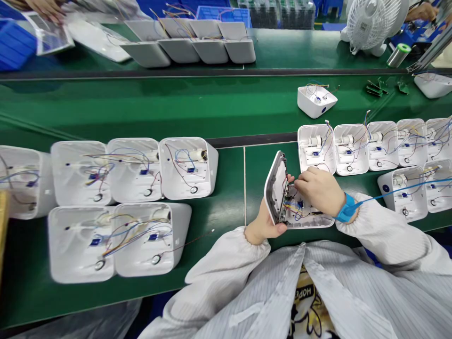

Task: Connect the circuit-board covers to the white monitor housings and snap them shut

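My left hand grips a white cover panel with a dark grey rim, tilted up on its edge, a circuit board along its inner side. Under and beside it lies an open white housing with a small blue module and coloured wires inside. Over that housing, my right hand is closed with its fingertips pinched near the panel's inner side. Whatever sits between those fingertips is too small to make out. A blue wrist strap with a cord circles my right wrist.
Open white housings with wires stand in rows at left and right. One more housing sits on the green belt. Across it are grey-white shells, a white fan and a co-worker's hand.
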The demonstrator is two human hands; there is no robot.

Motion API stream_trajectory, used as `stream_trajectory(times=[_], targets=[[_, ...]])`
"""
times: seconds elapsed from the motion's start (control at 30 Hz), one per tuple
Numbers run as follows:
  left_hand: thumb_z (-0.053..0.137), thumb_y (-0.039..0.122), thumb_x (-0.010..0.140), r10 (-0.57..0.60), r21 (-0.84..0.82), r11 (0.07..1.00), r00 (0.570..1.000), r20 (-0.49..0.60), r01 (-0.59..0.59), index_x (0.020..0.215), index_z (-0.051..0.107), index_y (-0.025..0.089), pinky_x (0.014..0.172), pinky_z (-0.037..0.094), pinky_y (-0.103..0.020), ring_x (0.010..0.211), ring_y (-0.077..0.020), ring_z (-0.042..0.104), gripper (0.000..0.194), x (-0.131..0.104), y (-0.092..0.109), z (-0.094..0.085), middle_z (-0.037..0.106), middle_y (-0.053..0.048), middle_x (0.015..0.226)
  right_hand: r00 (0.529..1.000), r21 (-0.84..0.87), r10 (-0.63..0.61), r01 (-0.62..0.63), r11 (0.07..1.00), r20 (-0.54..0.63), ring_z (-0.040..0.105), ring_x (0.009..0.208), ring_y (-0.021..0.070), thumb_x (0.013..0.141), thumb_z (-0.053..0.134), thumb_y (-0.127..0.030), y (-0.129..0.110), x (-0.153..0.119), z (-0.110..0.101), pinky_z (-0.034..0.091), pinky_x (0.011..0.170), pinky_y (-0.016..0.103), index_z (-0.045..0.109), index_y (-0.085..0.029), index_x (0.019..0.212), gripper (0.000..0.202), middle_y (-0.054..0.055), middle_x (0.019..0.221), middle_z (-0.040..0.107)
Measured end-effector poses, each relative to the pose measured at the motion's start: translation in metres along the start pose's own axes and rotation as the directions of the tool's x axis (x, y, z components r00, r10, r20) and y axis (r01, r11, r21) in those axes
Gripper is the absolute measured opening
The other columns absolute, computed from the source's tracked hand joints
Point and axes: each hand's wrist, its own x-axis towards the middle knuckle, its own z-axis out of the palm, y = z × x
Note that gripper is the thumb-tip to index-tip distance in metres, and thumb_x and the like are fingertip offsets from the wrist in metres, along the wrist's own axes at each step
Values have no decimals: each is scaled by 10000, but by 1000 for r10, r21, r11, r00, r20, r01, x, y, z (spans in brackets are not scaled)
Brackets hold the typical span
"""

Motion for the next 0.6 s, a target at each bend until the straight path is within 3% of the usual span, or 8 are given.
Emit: stream_trajectory(times=[0.17,0.6], targets=[[611,675,828,-3,125,992,999,-49,9,1517,401,219,1204,339,-546,1413,-348,442,852,0,-4,0,444,-158,1519,990,139,-11,31,990,-142,483,831,207,973,559,-173,10,-2,8,351,739,349,763,-156,915,213,80,882,681],[604,737,779,-68,145,986,996,-55,76,1383,551,204,1114,434,-508,1292,-342,527,807,10,5,-1,535,-146,1407,978,199,-75,114,973,-193,469,791,212,933,526,-105,13,-1,10,364,748,343,746,-137,853,236,78,795,646]])
